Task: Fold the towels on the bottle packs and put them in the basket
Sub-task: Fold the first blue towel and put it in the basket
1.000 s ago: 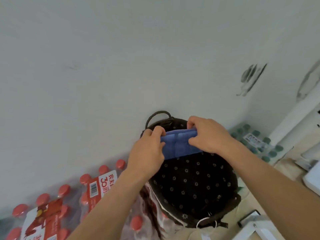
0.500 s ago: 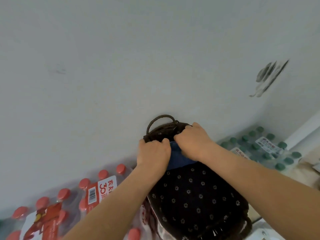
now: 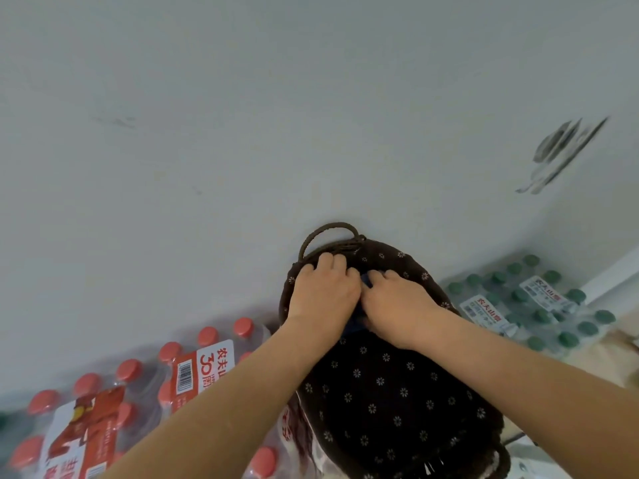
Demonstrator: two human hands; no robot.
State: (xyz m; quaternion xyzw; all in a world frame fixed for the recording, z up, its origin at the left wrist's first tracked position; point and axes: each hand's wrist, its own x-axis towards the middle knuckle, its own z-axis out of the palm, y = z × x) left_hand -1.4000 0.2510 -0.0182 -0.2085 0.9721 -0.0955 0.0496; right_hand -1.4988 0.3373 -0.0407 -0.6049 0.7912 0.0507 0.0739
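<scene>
**Towel (image 3: 365, 281) at the far end of the basket (image 3: 380, 392), not yet let go**

Towel folding looks finished for this blue piece: only two dark-blue slivers show, one between the knuckles and one under the wrists, low inside the flower-print lining near the looped handle. The left hand (image 3: 323, 297) and the right hand (image 3: 397, 305) sit side by side on top of it, knuckles up, fingers curled down around the cloth. I judge they are seating it against the far wall of the basket. What remains for this piece is to release it and draw both hands out.

No other towel shows in the basket, though the arms hide part of it. The red-capped bottle pack (image 3: 193, 371) on the left and the green-capped bottle pack (image 3: 518, 305) on the right carry no towel where visible. Whether more wait out of frame cannot be told.
</scene>
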